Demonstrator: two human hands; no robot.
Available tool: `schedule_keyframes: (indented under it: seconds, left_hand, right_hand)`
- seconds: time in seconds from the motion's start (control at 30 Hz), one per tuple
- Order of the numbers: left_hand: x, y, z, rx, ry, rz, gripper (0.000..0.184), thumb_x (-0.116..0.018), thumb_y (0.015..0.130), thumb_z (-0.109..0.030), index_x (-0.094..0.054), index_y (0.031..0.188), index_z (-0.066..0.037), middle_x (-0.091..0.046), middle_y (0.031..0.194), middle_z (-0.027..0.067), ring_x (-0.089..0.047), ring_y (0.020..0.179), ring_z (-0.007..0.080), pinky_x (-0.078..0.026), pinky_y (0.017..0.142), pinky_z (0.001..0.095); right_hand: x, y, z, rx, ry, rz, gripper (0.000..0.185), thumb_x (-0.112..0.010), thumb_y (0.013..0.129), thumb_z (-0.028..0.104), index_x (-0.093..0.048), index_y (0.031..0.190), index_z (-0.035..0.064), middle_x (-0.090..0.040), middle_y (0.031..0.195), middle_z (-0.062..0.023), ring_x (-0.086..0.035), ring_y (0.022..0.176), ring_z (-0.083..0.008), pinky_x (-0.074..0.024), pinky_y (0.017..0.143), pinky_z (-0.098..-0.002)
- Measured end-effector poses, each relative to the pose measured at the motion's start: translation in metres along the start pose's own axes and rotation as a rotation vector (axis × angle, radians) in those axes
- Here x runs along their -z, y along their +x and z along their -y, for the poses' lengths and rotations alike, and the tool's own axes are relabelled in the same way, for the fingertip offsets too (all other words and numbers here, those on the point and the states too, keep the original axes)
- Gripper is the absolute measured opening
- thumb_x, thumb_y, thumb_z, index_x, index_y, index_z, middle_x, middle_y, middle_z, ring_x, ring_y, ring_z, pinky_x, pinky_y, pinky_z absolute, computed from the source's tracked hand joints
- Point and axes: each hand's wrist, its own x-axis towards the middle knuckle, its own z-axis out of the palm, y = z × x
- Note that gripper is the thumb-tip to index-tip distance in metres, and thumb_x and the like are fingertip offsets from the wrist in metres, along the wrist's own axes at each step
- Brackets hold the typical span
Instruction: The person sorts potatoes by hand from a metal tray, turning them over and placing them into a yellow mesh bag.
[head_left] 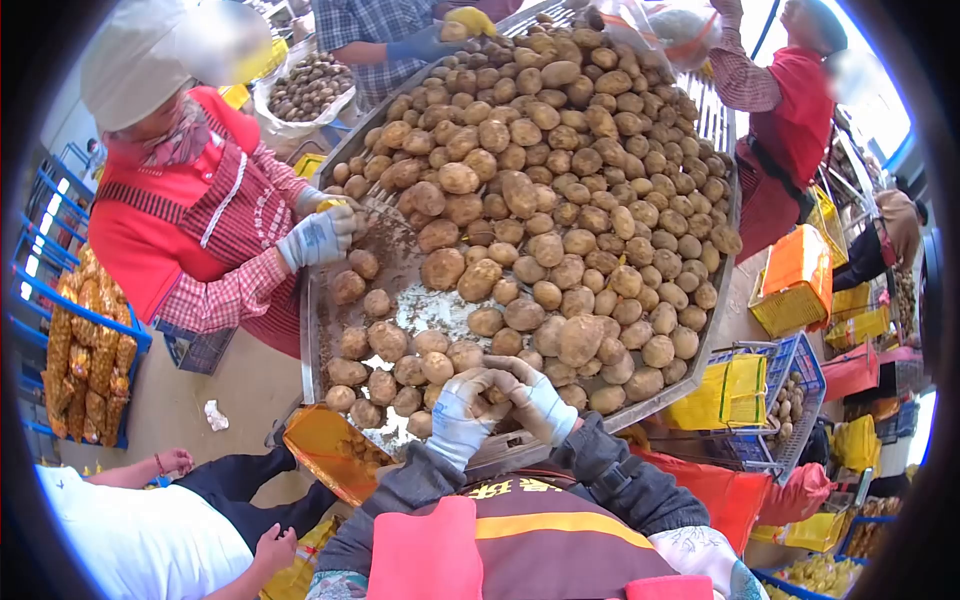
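I have both gloved hands at the near edge of the counter point(385, 243), brought close together, with the fingers curled and the tips meeting or nearly so. The left hand point(463, 413) and the right hand point(538, 401) angle inward toward each other. Something brown, most likely a small potato point(487, 404), shows in the gap between them. The fingers hide most of it, so I cannot tell whether one hand grips it, both do, or it lies just beneath; its long axis I cannot read either.

What matters from where I look is the split between ahead-right and ahead-left. The main pile point(590, 200) spreads forward and to the right, away from my body, and at its near side a large potato point(580, 341) lies nearer the right hand. A looser group of potatoes point(387, 341) lies ahead and to the left, nearer the left hand, with bits of bare counter between them.

Across the counter's left side, a co-worker's hands point(315, 238) are busy near the pile. Low on my left, an orange bag point(325, 450) sits beside the counter, below the looser group.
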Motion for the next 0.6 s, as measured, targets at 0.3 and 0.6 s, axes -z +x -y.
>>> schedule_keyframes:
  seconds: [0.3, 0.6]
  left_hand:
    - [-0.021, 0.005, -0.030, 0.178, -0.087, 0.133, 0.056, -0.083, 0.058, -0.011, -0.056, 0.105, 0.002, -0.059, 0.099, 0.0127, -0.059, 0.091, 0.0248, -0.049, 0.082, 0.0325]
    - [-0.040, 0.011, -0.041, 0.633, -0.919, 0.014, 0.042, -0.069, 0.080, -0.028, -0.053, 0.109, -0.002, -0.060, 0.096, 0.0082, -0.061, 0.084, 0.0212, -0.052, 0.075, 0.0328]
  right_hand:
    - [0.019, -0.026, 0.021, 0.029, -0.193, -0.091, 0.044, -0.049, 0.093, 0.030, -0.047, 0.127, 0.0027, -0.054, 0.118, -0.0050, -0.053, 0.102, -0.0136, -0.0418, 0.090, -0.0272]
    - [0.051, -0.032, 0.002, 0.042, 0.293, -0.296, 0.033, -0.052, 0.091, 0.036, -0.060, 0.094, 0.0041, -0.061, 0.087, -0.0067, -0.059, 0.080, -0.0152, -0.0487, 0.072, -0.0295]
